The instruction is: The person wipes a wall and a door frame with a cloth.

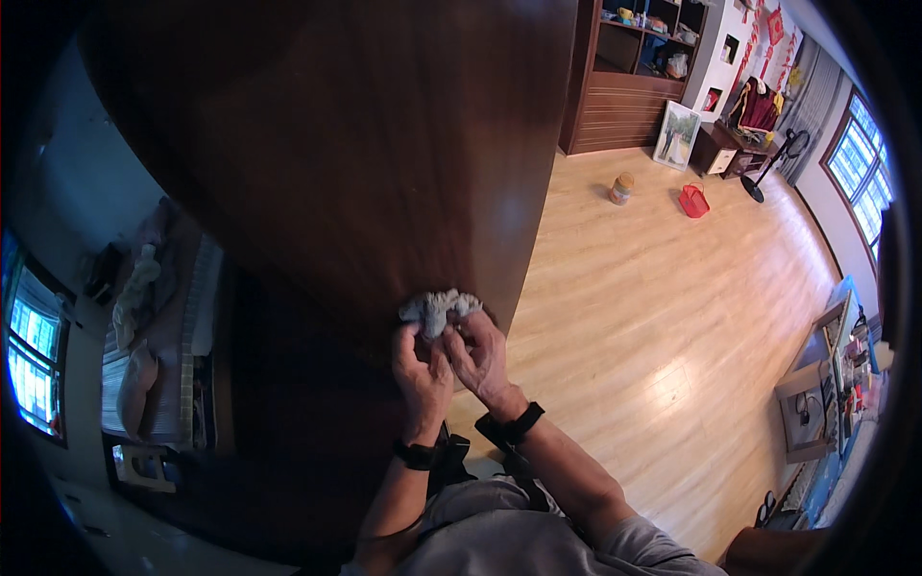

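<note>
A crumpled grey cloth [440, 309] is bunched up between both my hands, in front of a tall dark brown wooden panel [384, 144]. My left hand [421, 374] grips its left and lower part, thumb and fingers closed. On the other side, my right hand [480, 353] pinches the cloth, its fingertips close to those of the left. Whether the cloth touches the wood cannot be made out. Each wrist wears a black band.
Right of the panel, a jar [621, 188] and a red basket [693, 201] stand on the wooden floor [615, 307]. Farther back are a shelf cabinet [624, 106], a framed picture [677, 134] and a standing fan [754, 186]. A bed [168, 384] is at the left; a cluttered table [836, 374] at the right.
</note>
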Action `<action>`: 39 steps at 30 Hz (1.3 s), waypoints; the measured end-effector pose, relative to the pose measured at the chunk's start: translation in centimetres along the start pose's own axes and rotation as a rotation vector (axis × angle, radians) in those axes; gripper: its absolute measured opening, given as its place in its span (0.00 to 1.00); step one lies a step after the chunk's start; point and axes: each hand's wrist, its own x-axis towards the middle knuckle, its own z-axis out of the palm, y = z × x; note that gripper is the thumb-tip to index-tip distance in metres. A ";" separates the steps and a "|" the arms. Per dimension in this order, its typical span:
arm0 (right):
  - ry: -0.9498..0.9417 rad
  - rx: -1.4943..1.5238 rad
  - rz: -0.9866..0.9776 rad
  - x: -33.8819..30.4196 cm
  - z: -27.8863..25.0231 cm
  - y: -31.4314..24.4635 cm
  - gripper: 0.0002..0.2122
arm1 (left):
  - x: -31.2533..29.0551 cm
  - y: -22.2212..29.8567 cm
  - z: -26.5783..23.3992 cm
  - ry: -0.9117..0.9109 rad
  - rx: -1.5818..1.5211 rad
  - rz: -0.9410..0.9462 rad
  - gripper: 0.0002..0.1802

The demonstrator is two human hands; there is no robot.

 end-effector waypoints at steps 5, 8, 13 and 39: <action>0.033 0.060 -0.043 1.7 -0.5 -2.3 0.08 | 0.9 0.8 -0.1 0.029 -0.053 0.115 0.18; 0.029 0.011 0.018 -1.0 -0.3 2.2 0.08 | -1.7 -3.2 2.1 -0.047 -0.022 -0.045 0.19; 0.078 0.011 0.243 -5.4 -0.4 10.2 0.07 | -3.8 -5.5 4.5 -0.123 0.027 -0.083 0.19; 0.167 0.019 -0.072 3.8 -7.9 -1.0 0.08 | 1.2 8.1 4.5 -0.169 -0.323 -0.079 0.15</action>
